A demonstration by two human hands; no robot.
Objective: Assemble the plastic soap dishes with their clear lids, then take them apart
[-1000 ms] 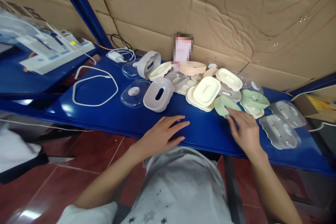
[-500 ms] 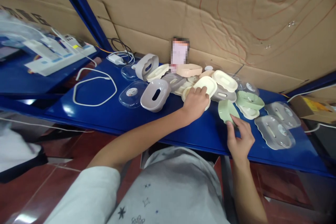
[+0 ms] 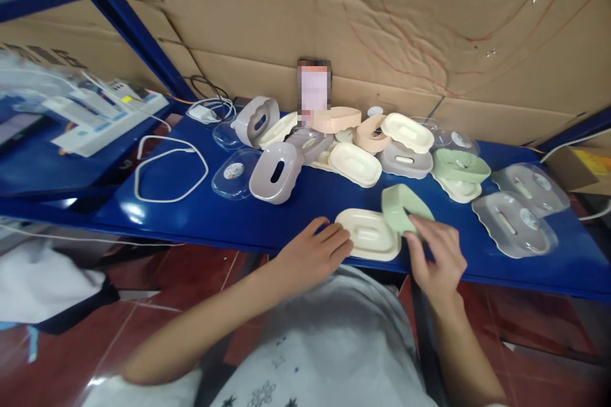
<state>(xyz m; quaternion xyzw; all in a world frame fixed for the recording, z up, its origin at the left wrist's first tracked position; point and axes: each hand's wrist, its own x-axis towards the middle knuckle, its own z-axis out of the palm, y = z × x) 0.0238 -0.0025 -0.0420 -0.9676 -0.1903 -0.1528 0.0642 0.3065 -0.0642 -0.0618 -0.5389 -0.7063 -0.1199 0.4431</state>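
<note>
Near the front edge of the blue shelf lies a cream oval soap-dish tray (image 3: 367,234) with a raised middle. My left hand (image 3: 317,249) has its curled fingers closed on the tray's left rim; the thumb is partly hidden. Tilted over the tray's right end is a light green soap-dish body (image 3: 398,206) with a slot. My right hand (image 3: 436,254) pinches this green piece between thumb and fingers at its lower right. Behind them, another cream tray (image 3: 356,164) rests at the front of a pile, beside a grey slotted body (image 3: 275,173).
Peach bodies (image 3: 337,119), a green piece (image 3: 461,165) and closed grey dishes with clear lids (image 3: 513,224) lie around. A phone (image 3: 314,86) leans against the cardboard. At left are a clear lid (image 3: 233,175), a white cable loop (image 3: 172,168) and a power strip (image 3: 112,121).
My left hand has brought a cream tray from the pile to the shelf's front. The green body in my right hand has shifted slightly left, over the tray's end.
</note>
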